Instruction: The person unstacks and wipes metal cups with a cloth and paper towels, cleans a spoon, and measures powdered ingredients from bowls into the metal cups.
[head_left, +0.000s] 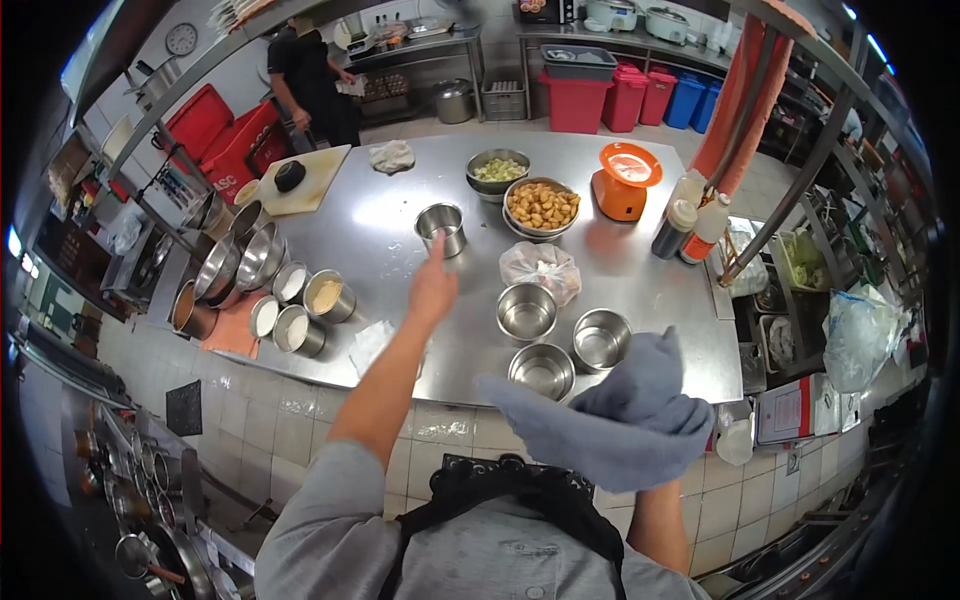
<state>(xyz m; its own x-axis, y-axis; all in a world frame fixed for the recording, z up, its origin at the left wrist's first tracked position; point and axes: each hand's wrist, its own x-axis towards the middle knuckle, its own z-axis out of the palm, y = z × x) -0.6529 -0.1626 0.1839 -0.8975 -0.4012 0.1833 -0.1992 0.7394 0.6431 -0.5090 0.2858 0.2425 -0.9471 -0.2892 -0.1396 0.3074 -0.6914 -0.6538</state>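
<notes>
My left hand (433, 290) stretches to a small round steel pot (452, 243) in the middle of the steel table. One digit lies over its near rim; the other fingers are mostly hidden, seemingly closed on the wall. A blue-grey cloth (630, 415) drapes over my right hand, which grips it and is hidden under its folds. Just beyond the cloth stand three steel pots: one at the back (527, 312), one at the right (601, 340), and one at the front (541, 372), partly behind the cloth. A tied plastic bag (540, 272) lies behind them.
Bowls of browned chunks (542, 207) and chopped greens (498, 172) stand near an orange scale (627, 182). Sauce bottles (690, 230) line the right edge. Powder-filled containers (298, 330) and stacked bowls (240, 260) stand left. A person (312, 80) stands beyond the cutting board (305, 182).
</notes>
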